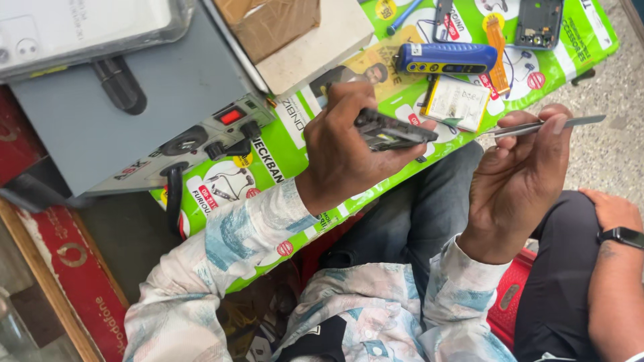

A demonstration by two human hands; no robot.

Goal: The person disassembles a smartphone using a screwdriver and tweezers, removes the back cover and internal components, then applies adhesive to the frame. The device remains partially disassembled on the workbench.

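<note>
My left hand grips a dark phone frame, held edge-on above the green printed mat. My right hand pinches metal tweezers between thumb and fingers, their tips pointing left toward the phone frame, a short gap away. Both sleeves are pale with a blue pattern.
A grey box with a red switch, knobs and a black cable sits at the left. On the mat lie a blue tool, a white battery, an orange flex cable and another phone frame. Another person's arm with a black watch rests at the right.
</note>
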